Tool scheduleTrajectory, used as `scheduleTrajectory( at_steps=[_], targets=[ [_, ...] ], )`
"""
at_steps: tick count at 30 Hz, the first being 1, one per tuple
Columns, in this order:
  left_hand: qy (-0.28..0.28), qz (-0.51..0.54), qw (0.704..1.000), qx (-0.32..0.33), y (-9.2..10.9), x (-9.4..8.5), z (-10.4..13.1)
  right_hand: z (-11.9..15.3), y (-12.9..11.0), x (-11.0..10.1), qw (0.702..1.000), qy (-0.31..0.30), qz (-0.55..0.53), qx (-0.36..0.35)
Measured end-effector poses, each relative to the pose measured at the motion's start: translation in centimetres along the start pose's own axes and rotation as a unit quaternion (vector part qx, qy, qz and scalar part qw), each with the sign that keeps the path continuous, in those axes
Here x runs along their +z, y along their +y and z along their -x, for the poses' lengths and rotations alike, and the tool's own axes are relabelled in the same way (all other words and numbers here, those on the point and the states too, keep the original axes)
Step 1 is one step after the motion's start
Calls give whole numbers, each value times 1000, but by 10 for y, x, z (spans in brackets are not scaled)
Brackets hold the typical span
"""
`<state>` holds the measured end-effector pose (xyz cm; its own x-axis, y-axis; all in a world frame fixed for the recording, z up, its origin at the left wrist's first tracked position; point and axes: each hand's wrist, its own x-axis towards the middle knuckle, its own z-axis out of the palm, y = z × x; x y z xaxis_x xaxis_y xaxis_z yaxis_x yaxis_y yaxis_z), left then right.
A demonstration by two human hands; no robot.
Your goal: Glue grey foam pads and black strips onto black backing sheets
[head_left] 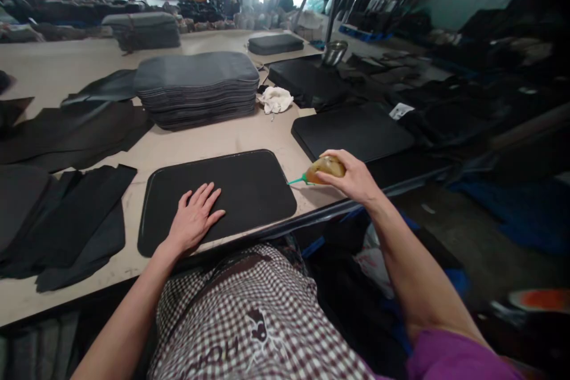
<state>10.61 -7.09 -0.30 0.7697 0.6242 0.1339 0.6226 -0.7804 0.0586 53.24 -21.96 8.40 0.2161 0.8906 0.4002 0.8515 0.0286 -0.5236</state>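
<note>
The pale, scuffed worktable [200,141] carries a rounded black panel [244,190] at its near edge, in front of the person. The left hand [195,218] lies flat on it, fingers slightly spread, thumb apart. At the panel's 3 o'clock, the right hand [351,178] curls thumb and fingers around an amber squeeze bottle [317,170], its green nozzle at the panel's rim; contact is unclear. From the panel, a grey stack [197,74] stands at 12 o'clock, a crumpled white cloth [276,100] at 1, dark cut pieces [75,214] at 9. Beyond, between 12 and 1, bright daylight enters the cluttered room.
</note>
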Motion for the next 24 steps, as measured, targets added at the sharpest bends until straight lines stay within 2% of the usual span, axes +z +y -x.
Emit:
scheduleTrajectory(
  at_steps=[6, 12, 16, 19, 22, 24],
  targets=[
    [-7, -2, 1000, -1, 0, 0, 0, 59, -6, -20, 997, -27, -35, 63],
    [-6, 10, 1000, 0, -2, 4, 0, 97, -7, -13, 990, -6, -86, 115],
    [-14, 24, 1000, 0, -3, 3, 0, 103, -12, 3, 983, 5, -127, 134],
    [-21, 59, 998, -13, -6, 0, 1, 101, -21, 19, 977, -10, -161, 143],
    [-25, 140, 989, -44, -14, -2, 0, 94, -35, 39, 974, -29, -178, 138],
    [-26, 221, 972, -69, -22, -5, -1, 88, -47, 53, 973, -39, -189, 124]
  ],
)
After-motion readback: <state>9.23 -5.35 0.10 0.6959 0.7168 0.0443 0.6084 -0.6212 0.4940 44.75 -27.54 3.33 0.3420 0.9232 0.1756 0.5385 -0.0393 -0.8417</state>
